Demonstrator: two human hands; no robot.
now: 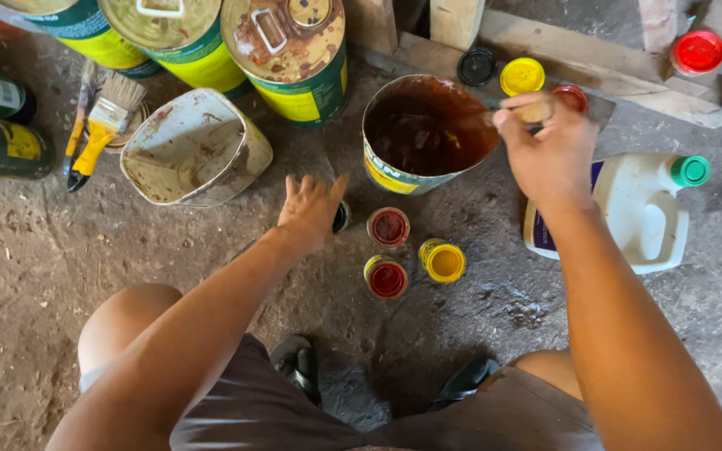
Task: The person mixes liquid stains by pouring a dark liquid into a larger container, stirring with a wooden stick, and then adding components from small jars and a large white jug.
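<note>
I saw the left hand [312, 207], fingers spread and empty, resting on a small jar [341, 217] on the floor; the right hand [549, 150] pinched a stick over the open tin [424, 138], up-right of the left.

Open round paint can [424, 134] upright on dirt floor, dark reddish-brown liquid inside, small dark pot [342, 216] just left below.

One head-worn camera, looking steeply down from above the squatting person's knees, close to the rough grey dirt floor [35, 276], facing forward toward the open round brown-stained paint can [424, 134], arms entering from the bottom edge, no second view.
</note>
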